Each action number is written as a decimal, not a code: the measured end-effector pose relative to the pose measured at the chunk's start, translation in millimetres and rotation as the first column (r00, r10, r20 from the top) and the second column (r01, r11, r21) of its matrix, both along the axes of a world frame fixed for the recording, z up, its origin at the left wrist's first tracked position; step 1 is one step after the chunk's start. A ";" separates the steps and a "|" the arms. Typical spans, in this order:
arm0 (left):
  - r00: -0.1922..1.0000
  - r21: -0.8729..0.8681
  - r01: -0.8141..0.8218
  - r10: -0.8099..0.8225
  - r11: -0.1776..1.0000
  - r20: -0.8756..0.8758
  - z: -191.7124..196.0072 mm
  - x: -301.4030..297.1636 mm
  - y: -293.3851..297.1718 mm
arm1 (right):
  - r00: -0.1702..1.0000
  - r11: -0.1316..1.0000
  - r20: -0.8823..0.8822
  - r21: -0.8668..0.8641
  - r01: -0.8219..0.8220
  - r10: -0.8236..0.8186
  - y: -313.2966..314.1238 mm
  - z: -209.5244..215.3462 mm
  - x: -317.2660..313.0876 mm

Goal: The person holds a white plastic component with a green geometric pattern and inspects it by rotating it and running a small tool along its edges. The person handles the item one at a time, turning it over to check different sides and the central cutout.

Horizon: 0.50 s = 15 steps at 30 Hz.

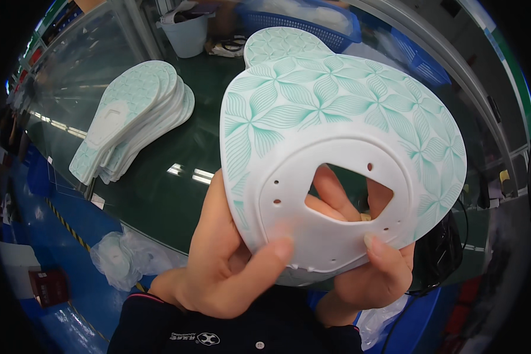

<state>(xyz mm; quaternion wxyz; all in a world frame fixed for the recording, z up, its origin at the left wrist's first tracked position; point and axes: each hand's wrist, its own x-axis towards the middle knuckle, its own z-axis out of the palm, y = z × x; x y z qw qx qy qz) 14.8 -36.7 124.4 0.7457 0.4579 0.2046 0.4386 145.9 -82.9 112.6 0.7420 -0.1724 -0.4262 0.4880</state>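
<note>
A workshop with a blue floor [71,236] is seen, in which a dark green glossy bench [159,194] is set, glare from overhead lights being reflected on its top. Nearest to the camera, a white moulded shoe sole with a mint-green petal pattern and a cut-out heel opening [336,135] is held up above the bench edge, close to the chest. It is gripped at its lower rim by both hands: the left hand [224,265] is closed on the rim with the thumb pressed on the white face, and the right hand [374,274] is clamped likewise, its fingers being visible through the opening. Beyond the left hand, a crumpled clear plastic bag [118,256] lies on the floor. Farther off on the bench, a fanned stack of matching patterned soles [135,115] is laid. At the far side, a white bucket [186,35] and a blue mesh basket [312,23] are seen. Since the sole is held only by its thin rim, it could probably be bent or creased if it is squeezed hard, or dropped onto the floor if the thumbs slip on the smooth surface.
</note>
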 end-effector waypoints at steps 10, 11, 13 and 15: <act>0.989 0.291 0.106 -0.072 0.951 -0.127 -0.4 -7.4 4.9 | 0.997 0.989 -0.070 -0.143 -0.023 0.013 -5.2 12.2 -6.4; 0.987 0.316 0.099 -0.053 0.944 -0.152 0.7 -7.4 5.0 | 0.994 0.979 -0.104 -0.202 0.020 -0.041 -6.0 16.2 -10.8; 0.981 0.310 0.065 -0.005 0.949 -0.193 1.4 -5.4 4.8 | 0.989 0.969 -0.108 -0.235 0.077 -0.104 -6.8 14.9 -10.7; 0.986 0.217 -0.034 0.067 0.976 -0.150 -9.5 -1.6 8.1 | 0.991 0.976 -0.050 -0.186 0.113 -0.125 -2.6 1.4 -1.5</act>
